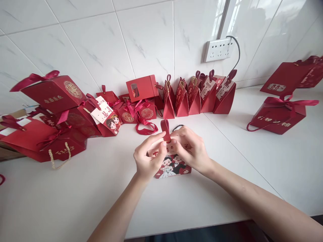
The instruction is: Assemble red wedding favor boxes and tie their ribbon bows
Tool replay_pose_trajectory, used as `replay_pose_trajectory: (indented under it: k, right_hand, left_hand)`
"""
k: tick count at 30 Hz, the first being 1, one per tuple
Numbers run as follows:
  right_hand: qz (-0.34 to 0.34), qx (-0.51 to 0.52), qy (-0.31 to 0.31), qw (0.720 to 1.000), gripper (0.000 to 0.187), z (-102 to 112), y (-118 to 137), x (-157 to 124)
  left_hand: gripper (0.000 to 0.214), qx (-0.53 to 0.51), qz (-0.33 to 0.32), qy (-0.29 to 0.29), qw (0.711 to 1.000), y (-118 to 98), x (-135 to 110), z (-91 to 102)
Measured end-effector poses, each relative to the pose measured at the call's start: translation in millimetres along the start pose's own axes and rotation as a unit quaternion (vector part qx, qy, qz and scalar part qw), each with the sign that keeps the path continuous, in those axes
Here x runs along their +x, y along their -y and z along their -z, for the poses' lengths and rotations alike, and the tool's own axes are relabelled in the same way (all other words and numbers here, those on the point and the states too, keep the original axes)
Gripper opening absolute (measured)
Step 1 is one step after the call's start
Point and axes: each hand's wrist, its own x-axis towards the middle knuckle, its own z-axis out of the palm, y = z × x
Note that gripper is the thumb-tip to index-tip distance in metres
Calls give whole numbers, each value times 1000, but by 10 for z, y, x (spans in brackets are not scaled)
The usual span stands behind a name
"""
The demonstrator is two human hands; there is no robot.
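The left hand (149, 158) and right hand (193, 148) partly hide the upper front of the couple-printed box (173, 168). The picture's edges crop a patterned red box (311, 76) rightward and a red loop (3, 179) leftward.

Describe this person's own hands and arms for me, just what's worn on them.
The left hand and right hand wear no gloves, and no rings or watch show. Both forearms are bare, without sleeves, as far as the picture shows.
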Motion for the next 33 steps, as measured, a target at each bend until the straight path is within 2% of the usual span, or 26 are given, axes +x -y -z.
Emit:
replay_pose_trajectory:
  k: [12, 24, 33]
  right_hand:
    - [20, 12, 1, 1000, 8, 2, -16, -1]
    - [-45, 10, 11, 999, 7, 3, 18, -3]
    - [-43, 14, 2, 999, 7, -3, 30, 6]
  left_hand:
    - [22, -5, -23, -11, 1000, 14, -15, -14]
    - [20, 3, 8, -13, 1000, -14, -29, -9]
    - [20, 22, -9, -24, 999, -22, -40, 5]
